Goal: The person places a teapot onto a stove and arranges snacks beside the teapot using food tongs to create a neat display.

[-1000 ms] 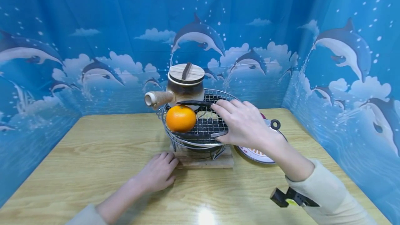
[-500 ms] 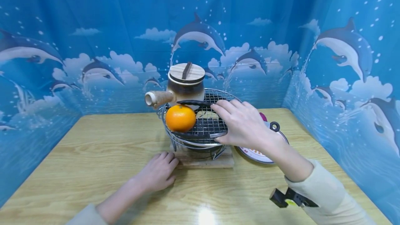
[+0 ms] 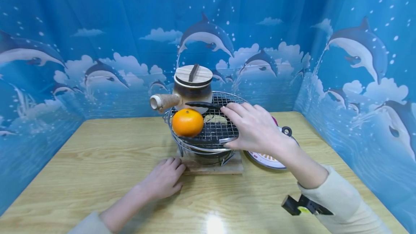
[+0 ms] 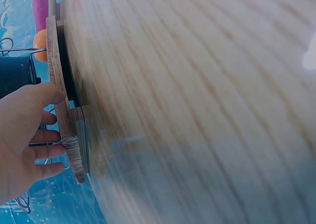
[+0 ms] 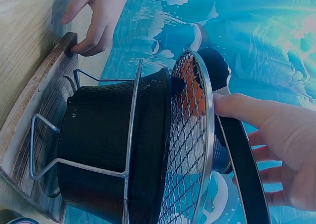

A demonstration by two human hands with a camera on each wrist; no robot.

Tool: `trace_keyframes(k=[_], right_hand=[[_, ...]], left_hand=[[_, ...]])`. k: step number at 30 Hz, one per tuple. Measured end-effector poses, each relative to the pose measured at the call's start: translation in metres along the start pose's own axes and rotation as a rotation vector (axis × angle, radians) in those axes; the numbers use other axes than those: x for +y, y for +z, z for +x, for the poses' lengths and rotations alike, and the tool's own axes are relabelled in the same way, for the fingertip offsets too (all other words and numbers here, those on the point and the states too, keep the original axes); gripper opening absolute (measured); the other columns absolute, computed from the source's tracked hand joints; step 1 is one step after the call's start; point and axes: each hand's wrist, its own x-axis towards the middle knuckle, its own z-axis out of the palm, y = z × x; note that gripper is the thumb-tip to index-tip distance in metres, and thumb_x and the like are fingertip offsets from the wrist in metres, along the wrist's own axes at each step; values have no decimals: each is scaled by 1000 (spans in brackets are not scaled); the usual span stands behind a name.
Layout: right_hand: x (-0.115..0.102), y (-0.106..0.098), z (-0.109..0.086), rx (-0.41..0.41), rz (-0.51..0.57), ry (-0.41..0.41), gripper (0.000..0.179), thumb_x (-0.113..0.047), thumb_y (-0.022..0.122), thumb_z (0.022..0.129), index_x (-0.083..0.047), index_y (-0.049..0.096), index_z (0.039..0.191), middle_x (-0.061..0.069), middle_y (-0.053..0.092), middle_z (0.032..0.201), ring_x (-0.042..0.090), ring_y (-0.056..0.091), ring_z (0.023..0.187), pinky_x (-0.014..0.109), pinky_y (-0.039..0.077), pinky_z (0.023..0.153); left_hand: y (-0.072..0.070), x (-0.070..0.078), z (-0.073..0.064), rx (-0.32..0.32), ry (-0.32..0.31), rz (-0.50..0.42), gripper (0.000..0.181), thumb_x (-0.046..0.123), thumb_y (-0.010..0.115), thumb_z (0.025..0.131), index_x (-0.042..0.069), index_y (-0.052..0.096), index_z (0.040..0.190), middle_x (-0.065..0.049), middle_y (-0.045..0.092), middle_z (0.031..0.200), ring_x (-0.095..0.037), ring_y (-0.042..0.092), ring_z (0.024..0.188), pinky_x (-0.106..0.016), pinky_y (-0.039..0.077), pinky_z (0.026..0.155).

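Observation:
In the head view my right hand point(image 3: 255, 129) holds black tongs point(image 3: 203, 104) between thumb and fingers. The tong arms lie to either side of a whole orange fruit point(image 3: 187, 122), which looks like a mandarin. It sits on the round wire grill point(image 3: 224, 118) over a black stove pot point(image 5: 108, 140). My left hand point(image 3: 165, 178) rests at the near left corner of the wooden board point(image 3: 211, 169) under the stove. Its fingers touch the board's edge in the left wrist view.
A lidded clay teapot point(image 3: 193, 89) with a side handle stands on the grill behind the fruit. To the right, partly behind my forearm, lies a patterned plate point(image 3: 264, 161). A black ring point(image 3: 286, 131) and a purple thing point(image 4: 40, 9) show there. A dolphin curtain point(image 3: 130, 28) encloses the table.
The upper tong arm has moved slightly away from the fruit, opening the tongs a little. The left hand, fruit and teapot have stayed in place.

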Motion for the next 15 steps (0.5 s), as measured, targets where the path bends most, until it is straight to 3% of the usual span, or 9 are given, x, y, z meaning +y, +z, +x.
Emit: trace_keyframes(k=[9, 15], right_hand=[[5, 0, -6, 30, -1, 16, 91, -58, 76, 60, -7, 50, 131, 12, 51, 128, 31, 51, 108, 44, 46, 80], [8, 1, -11, 69, 14, 28, 91, -58, 76, 59, -6, 50, 130, 12, 52, 127, 31, 53, 106, 45, 47, 79]], left_hand=[[0, 0, 1, 12, 7, 0, 37, 28, 71, 69, 5, 56, 92, -8, 50, 88, -24, 49, 78, -37, 44, 66], [0, 0, 1, -13, 0, 3, 36, 29, 70, 72, 4, 56, 94, -9, 51, 90, -24, 49, 80, -37, 44, 67]])
